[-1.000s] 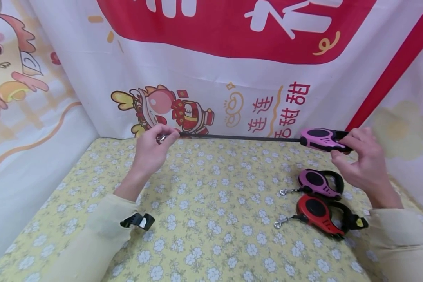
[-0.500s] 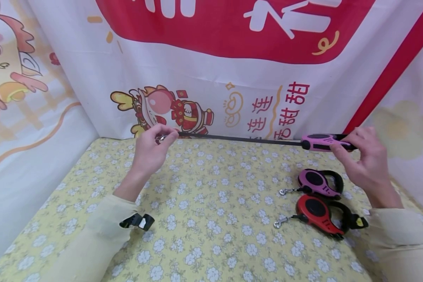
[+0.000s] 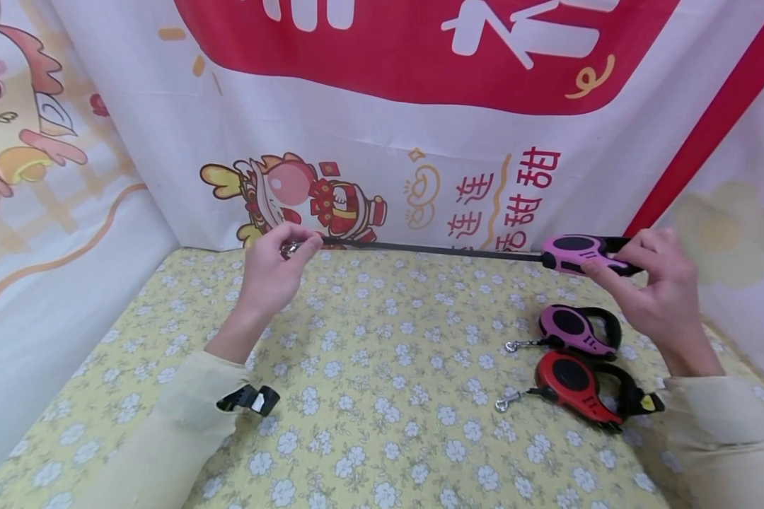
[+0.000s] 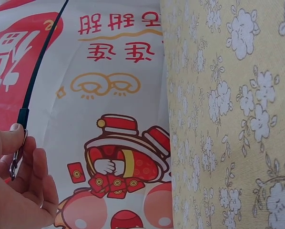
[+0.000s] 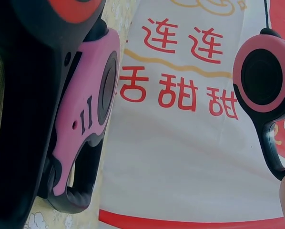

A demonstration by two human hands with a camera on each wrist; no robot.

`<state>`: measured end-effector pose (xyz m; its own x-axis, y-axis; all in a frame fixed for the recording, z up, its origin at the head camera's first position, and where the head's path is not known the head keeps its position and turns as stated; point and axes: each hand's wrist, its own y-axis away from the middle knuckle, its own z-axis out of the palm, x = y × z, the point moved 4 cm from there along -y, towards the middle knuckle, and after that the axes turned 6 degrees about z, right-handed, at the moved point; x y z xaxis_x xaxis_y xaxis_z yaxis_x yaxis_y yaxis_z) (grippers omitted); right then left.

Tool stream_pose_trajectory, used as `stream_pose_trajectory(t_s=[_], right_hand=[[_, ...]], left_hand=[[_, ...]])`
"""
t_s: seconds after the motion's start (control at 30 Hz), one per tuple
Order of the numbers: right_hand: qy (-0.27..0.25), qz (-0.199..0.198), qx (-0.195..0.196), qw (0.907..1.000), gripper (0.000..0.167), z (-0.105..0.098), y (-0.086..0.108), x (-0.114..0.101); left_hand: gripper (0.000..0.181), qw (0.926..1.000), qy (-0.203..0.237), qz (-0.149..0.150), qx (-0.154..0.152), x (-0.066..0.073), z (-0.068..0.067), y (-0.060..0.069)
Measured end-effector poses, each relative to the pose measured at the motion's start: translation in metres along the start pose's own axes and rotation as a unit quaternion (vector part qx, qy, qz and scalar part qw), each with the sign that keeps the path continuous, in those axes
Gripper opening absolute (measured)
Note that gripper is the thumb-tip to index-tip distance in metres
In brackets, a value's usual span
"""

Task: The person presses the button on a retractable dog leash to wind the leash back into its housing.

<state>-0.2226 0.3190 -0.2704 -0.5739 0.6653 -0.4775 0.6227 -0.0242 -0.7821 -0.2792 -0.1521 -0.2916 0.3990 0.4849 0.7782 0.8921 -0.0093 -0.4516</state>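
Observation:
My right hand (image 3: 662, 297) grips a pink and black retractable dog leash (image 3: 571, 253) above the table's far right, its thumb against the pink casing. From the casing a black strap (image 3: 433, 249) runs taut to my left hand (image 3: 272, 272), which pinches its end between thumb and fingers. A metal clip (image 4: 16, 160) hangs at that end, partly hidden by the fingers in the left wrist view. In the right wrist view the held leash's round casing (image 5: 261, 74) shows at the right edge, with little of the hand visible.
A second pink retractable leash (image 3: 568, 324) lies below my right hand, with a red one (image 3: 569, 378) nearer to me. Their metal clips point left. A yellow floral cloth (image 3: 369, 367) covers the table; printed white and red curtains (image 3: 382, 127) rise behind it.
My right hand has tilted the held leash one way and partly back, and its thumb has moved onto the casing. My left hand has stayed nearly still; the strap keeps about the same length.

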Motion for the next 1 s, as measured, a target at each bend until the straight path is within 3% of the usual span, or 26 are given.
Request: stream_pose_trajectory(t_s=[0.5, 0.73, 0.83, 1.0], right_hand=[[0.033, -0.031, 0.003, 0.999, 0.06, -0.003, 0.002, 0.015], [0.035, -0.012, 0.003, 0.9993, 0.04, -0.002, 0.003, 0.005], [0.029, -0.01, 0.001, 0.9995, 0.039, -0.003, 0.001, 0.005], [0.027, -0.047, 0.009, 0.9985, 0.07, -0.001, -0.003, 0.014]], left_hand=[[0.029, 1.0, 0.007, 0.007, -0.002, 0.001, 0.005, 0.0], [0.029, 1.0, 0.005, 0.005, 0.002, 0.003, 0.003, 0.001], [0.03, 0.9999, 0.005, 0.008, 0.006, 0.004, 0.002, 0.0], [0.028, 0.9998, 0.005, 0.004, 0.018, 0.003, 0.0, 0.001]])
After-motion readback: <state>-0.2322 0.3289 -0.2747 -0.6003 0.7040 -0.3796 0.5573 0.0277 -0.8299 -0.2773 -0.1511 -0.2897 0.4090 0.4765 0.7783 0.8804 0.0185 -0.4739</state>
